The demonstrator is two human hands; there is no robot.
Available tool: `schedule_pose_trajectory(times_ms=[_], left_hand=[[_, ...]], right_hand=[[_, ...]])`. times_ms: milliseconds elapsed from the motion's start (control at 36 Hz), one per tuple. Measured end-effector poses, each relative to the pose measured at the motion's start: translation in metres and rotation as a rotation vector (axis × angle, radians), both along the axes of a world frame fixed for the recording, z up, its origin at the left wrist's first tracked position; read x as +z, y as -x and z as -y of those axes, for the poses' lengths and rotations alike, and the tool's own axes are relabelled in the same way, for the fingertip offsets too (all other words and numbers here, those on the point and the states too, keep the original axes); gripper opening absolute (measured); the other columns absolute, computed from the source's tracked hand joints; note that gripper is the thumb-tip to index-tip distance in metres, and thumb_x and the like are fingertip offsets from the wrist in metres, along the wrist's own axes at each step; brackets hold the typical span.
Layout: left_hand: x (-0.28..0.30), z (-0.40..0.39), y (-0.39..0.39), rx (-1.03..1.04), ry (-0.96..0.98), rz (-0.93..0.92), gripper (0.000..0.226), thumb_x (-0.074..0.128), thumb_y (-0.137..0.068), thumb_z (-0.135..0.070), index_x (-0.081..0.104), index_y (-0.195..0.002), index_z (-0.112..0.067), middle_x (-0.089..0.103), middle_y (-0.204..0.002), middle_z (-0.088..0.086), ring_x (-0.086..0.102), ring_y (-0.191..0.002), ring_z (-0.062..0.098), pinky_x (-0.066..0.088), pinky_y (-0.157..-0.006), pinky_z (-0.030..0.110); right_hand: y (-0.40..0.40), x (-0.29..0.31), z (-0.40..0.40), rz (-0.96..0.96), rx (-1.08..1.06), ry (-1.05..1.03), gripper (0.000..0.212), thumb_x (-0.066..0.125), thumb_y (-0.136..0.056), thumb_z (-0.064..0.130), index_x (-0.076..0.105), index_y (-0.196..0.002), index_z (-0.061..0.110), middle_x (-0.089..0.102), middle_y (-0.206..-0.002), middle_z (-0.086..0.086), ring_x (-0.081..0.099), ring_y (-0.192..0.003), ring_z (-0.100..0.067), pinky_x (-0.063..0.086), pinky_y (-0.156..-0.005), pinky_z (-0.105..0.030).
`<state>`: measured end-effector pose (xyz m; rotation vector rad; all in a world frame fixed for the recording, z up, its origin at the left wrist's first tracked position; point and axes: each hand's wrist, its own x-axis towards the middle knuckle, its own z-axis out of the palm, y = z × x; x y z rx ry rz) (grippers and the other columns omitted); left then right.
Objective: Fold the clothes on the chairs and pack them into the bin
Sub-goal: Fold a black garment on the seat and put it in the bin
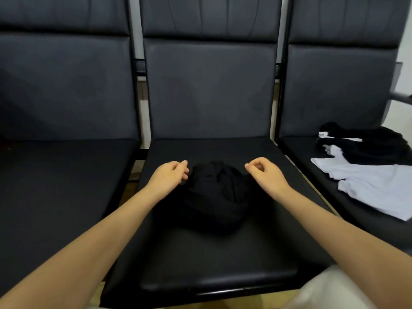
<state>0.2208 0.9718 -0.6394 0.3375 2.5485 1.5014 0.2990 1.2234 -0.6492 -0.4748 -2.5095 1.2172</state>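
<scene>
A crumpled black garment (217, 195) lies bunched on the seat of the middle chair (214, 259). My left hand (169, 176) pinches its left edge with curled fingers. My right hand (264, 172) pinches its right edge the same way. Both hands sit at the far side of the bundle. On the right chair (296, 150) lies a pile of more clothes: a white garment (374, 188) spread toward the front and a black garment (370, 146) behind it. No bin is in view.
Three dark padded chairs stand side by side with high backs. The left chair (58, 175) has a bare seat. A metal armrest (401, 97) juts in at the far right. A pale cloth (330, 291) shows at the bottom right.
</scene>
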Motion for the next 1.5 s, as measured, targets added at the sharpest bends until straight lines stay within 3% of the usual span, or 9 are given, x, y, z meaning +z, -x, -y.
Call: schedule_pose_trajectory(times_ms=[111, 222, 306, 444, 556, 833, 1000, 1306, 1500], left_hand=[[0.002, -0.018, -0.011, -0.144, 0.177, -0.080, 0.038, 0.057, -0.085, -0.059, 0.066, -0.089, -0.023, 0.062, -0.084, -0.012, 0.060, -0.083, 0.008, 0.046, -0.079, 0.027], [0.000, -0.037, -0.020, -0.298, 0.364, -0.159, 0.032, 0.053, -0.096, -0.038, 0.061, -0.095, -0.007, 0.065, -0.096, 0.004, 0.062, -0.095, 0.021, 0.046, -0.087, 0.036], [0.010, -0.035, -0.019, -0.108, 0.039, -0.062, 0.047, 0.046, -0.101, -0.030, 0.044, -0.142, -0.007, 0.043, -0.148, 0.005, 0.037, -0.139, 0.022, 0.026, -0.112, 0.027], [0.038, -0.005, -0.008, 0.119, -0.782, 0.134, 0.037, 0.039, -0.104, -0.026, 0.045, -0.138, -0.012, 0.058, -0.132, 0.003, 0.059, -0.115, 0.019, 0.047, -0.089, 0.029], [0.056, 0.025, -0.014, 0.240, -0.992, 0.056, 0.036, 0.036, -0.106, -0.025, 0.041, -0.140, -0.017, 0.057, -0.125, 0.000, 0.059, -0.108, 0.016, 0.047, -0.100, 0.034], [0.014, 0.037, -0.020, 0.306, -0.105, -0.023, 0.038, 0.034, -0.104, -0.023, 0.049, -0.134, -0.005, 0.053, -0.129, 0.003, 0.050, -0.111, 0.022, 0.037, -0.089, 0.029], [-0.007, 0.052, -0.016, 0.178, 0.377, 0.034, 0.043, 0.048, -0.094, -0.019, 0.045, -0.136, -0.014, 0.053, -0.131, 0.011, 0.056, -0.109, 0.028, 0.046, -0.090, 0.034], [-0.005, 0.020, -0.019, 0.045, 0.315, -0.002, 0.073, 0.064, -0.081, -0.060, 0.047, -0.139, -0.019, 0.049, -0.139, 0.004, 0.048, -0.127, 0.024, 0.039, -0.103, 0.033], [-0.002, -0.002, -0.016, -0.068, 0.000, 0.015, 0.030, 0.062, -0.093, -0.027, 0.064, -0.119, -0.011, 0.061, -0.112, -0.004, 0.058, -0.113, 0.018, 0.041, -0.090, 0.023]], right_hand=[[0.004, -0.012, -0.007, 0.262, 0.117, -0.293, 0.060, 0.063, -0.086, 0.054, 0.053, -0.133, 0.020, 0.054, -0.124, -0.002, 0.044, -0.125, -0.020, 0.037, -0.107, -0.037], [0.004, -0.011, 0.003, 0.255, 0.308, -0.386, 0.012, 0.058, -0.095, 0.033, 0.059, -0.085, 0.027, 0.056, -0.089, 0.008, 0.054, -0.096, -0.016, 0.042, -0.082, -0.029], [0.008, -0.009, 0.005, 0.136, 0.259, -0.096, 0.010, 0.059, -0.096, 0.025, 0.063, -0.088, 0.020, 0.064, -0.094, 0.004, 0.060, -0.097, -0.018, 0.044, -0.077, -0.020], [0.001, 0.019, -0.011, -0.236, -0.026, 0.670, 0.066, 0.074, -0.083, 0.033, 0.050, -0.136, 0.001, 0.056, -0.134, -0.006, 0.054, -0.123, -0.020, 0.040, -0.109, -0.037], [-0.017, 0.037, -0.032, -0.435, -0.085, 0.954, 0.007, 0.060, -0.093, 0.012, 0.064, -0.088, 0.008, 0.072, -0.084, -0.004, 0.069, -0.074, -0.015, 0.056, -0.066, -0.024], [-0.041, -0.001, -0.045, 0.189, 0.048, 0.015, 0.014, 0.074, -0.083, 0.022, 0.070, -0.092, 0.012, 0.069, -0.091, -0.002, 0.063, -0.088, -0.017, 0.046, -0.078, -0.027], [-0.057, 0.007, -0.044, 0.197, 0.171, 0.128, 0.011, 0.070, -0.086, 0.015, 0.069, -0.095, 0.010, 0.071, -0.094, -0.002, 0.066, -0.087, -0.014, 0.048, -0.072, -0.019], [-0.048, 0.028, -0.033, -0.236, 0.056, 0.842, 0.011, 0.059, -0.094, 0.020, 0.067, -0.096, 0.013, 0.074, -0.093, 0.001, 0.070, -0.088, -0.012, 0.055, -0.072, -0.023], [-0.041, 0.036, -0.027, -0.290, -0.009, 0.508, 0.014, 0.057, -0.096, 0.025, 0.064, -0.084, 0.021, 0.065, -0.077, 0.009, 0.059, -0.070, -0.008, 0.043, -0.055, -0.021]])
